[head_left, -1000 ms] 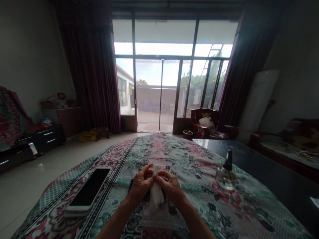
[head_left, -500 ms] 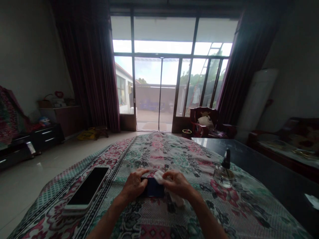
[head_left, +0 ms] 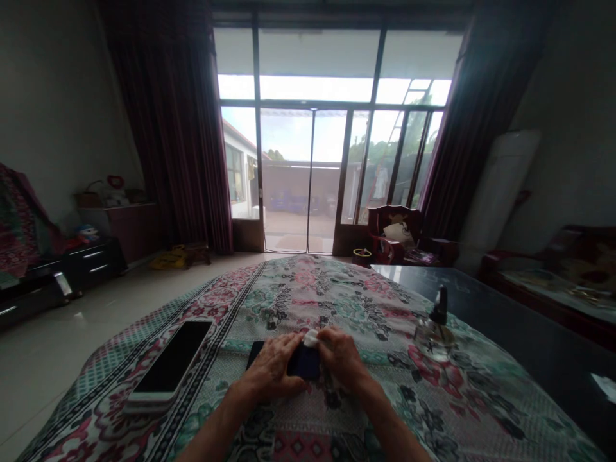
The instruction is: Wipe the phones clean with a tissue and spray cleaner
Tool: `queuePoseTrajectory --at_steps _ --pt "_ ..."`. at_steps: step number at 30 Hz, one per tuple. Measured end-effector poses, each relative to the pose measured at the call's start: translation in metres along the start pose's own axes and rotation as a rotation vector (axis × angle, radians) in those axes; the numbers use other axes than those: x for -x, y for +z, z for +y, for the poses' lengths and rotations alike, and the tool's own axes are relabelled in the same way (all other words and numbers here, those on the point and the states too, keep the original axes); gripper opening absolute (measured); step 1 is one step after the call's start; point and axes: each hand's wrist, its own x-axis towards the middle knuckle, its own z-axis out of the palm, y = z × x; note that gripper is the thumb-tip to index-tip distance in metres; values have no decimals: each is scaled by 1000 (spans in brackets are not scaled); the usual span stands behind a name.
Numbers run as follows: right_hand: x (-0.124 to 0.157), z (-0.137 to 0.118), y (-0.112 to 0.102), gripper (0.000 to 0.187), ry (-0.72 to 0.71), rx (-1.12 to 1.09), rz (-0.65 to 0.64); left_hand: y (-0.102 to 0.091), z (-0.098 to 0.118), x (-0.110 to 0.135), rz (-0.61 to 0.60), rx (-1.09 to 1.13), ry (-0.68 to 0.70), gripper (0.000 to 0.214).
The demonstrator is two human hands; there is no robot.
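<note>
A small dark phone [head_left: 301,361] lies flat on the flowered cloth [head_left: 337,295] in front of me. My left hand [head_left: 272,371] rests on its left part, fingers curled over it and holding it down. My right hand [head_left: 339,357] is closed on a wad of white tissue [head_left: 310,337] and presses it onto the phone's far right corner. Both hands touch each other over the phone.
A larger phone [head_left: 171,367] with a dark screen and white edge lies to the left on the cloth. A small glass bottle with a dark cap [head_left: 436,330] stands to the right. A dark glossy tabletop [head_left: 520,333] shows beyond the cloth's right edge.
One second ago both hands held the tissue up above the cloth. They have come down onto the small dark phone, and the tissue now presses on it.
</note>
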Motion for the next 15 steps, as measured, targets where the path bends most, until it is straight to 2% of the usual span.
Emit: queuePoseTrajectory --at_steps 4,9,12,15 --pt "-2 7 -3 23 152 -149 85 8 2 -4 20 -67 25 86" --pt "-1 6 -4 27 167 -246 101 8 2 -5 60 -96 81 82" --pt "-1 6 -4 29 182 -290 118 0 4 -5 103 -55 75 80" --pt "-1 4 -4 34 206 -383 144 -18 6 -3 154 102 35 71"
